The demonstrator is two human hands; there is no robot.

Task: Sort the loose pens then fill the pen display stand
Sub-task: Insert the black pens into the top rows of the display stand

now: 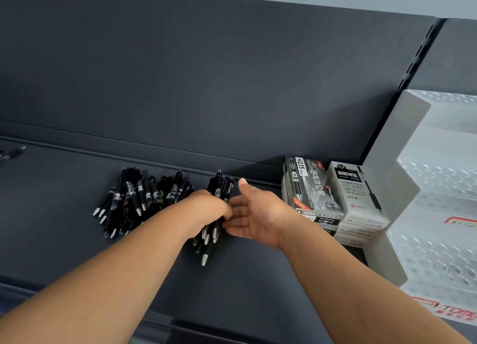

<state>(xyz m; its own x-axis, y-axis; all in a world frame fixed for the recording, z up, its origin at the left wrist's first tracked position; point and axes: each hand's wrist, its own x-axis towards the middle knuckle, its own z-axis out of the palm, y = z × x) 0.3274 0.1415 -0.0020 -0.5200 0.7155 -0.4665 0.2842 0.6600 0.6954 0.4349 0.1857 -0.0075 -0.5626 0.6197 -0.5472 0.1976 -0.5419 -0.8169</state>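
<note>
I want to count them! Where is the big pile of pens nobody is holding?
In the head view, the pile of pens lies on the dark shelf, just left of the left hand, which grips a smaller bunch.

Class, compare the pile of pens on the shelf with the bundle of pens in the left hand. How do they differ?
The pile lies untouched; the bundle is gripped by the left hand, the open right hand beside it. The pile's pens splay and cross; the bundle's run roughly parallel. The pile holds more pens than the bundle. Both are black pens with silver tips towards the camera.
</note>
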